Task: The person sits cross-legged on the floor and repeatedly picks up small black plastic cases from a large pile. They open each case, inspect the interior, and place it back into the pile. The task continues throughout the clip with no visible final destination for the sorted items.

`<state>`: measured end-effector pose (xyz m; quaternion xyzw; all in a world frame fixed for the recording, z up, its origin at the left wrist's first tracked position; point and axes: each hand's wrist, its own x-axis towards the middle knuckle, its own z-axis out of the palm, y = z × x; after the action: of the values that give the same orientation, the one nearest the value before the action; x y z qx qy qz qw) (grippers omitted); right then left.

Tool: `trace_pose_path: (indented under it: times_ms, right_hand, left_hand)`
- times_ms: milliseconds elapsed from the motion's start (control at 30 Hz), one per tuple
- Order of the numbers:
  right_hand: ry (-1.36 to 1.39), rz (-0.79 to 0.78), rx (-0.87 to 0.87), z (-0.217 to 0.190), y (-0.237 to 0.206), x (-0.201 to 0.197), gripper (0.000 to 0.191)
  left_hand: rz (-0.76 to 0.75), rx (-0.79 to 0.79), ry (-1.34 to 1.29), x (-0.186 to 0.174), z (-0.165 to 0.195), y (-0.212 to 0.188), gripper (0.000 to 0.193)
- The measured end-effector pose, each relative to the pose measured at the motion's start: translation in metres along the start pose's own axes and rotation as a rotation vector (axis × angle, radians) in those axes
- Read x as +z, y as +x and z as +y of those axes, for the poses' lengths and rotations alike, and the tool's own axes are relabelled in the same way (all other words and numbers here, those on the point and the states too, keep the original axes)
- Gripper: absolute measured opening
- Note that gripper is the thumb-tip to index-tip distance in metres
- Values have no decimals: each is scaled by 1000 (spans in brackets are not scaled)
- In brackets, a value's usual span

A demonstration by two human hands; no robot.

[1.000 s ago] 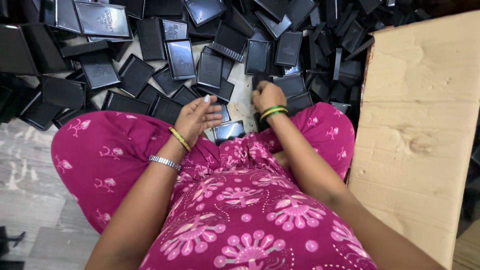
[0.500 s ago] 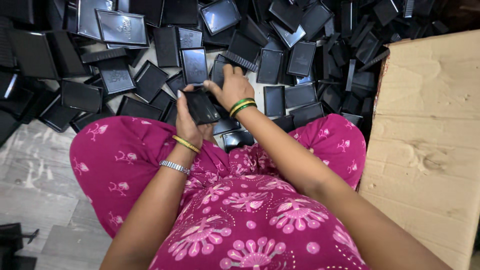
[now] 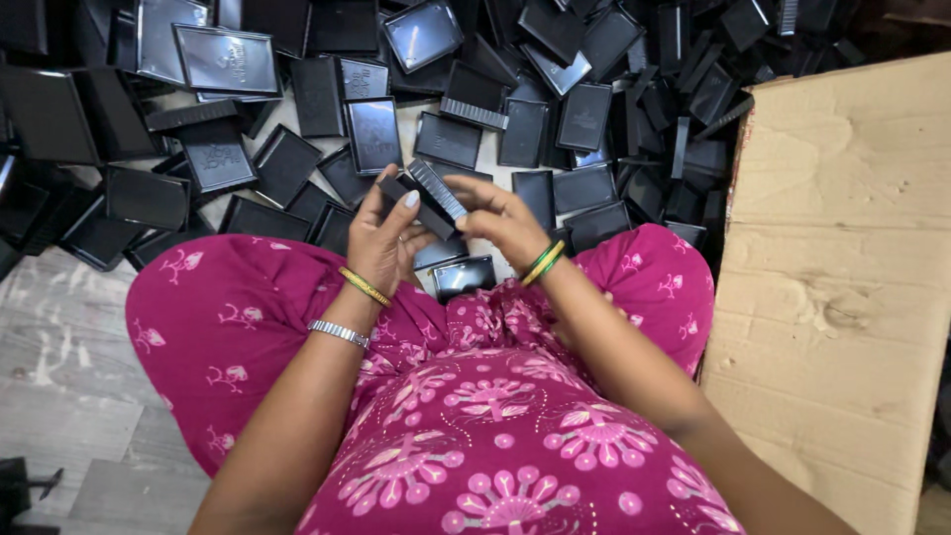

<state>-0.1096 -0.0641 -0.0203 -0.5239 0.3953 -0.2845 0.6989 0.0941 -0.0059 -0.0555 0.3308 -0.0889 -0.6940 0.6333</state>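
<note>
Ahead of us the floor is packed with loose black trays [image 3: 446,139], overlapping, barely a bare patch to set a hand down. Cardboard sheet [image 3: 842,258] walls off our right side. Only open room: grey floorboards [image 3: 59,396] at left, beside our knee.

Magenta floral-print dress [image 3: 495,416], gold and silver bangles [image 3: 352,307] left, green-gold bangles [image 3: 543,262] right.

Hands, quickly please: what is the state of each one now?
Left hand: closed on a black plastic case.
Right hand: fingers on the same black plastic case, holding its other end.
</note>
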Motion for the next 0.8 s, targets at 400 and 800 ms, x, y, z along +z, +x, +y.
trace_pose_path:
  times_ms: [400, 800]
  right_hand:
    - [-271, -20, -172, -3, -24, 28, 68]
    - [-685, 180, -284, -14, -50, 46, 73]
  left_hand:
    - [-73, -59, 139, -2, -4, -8, 41]
    - [-131, -2, 400, -17, -30, -5, 46]
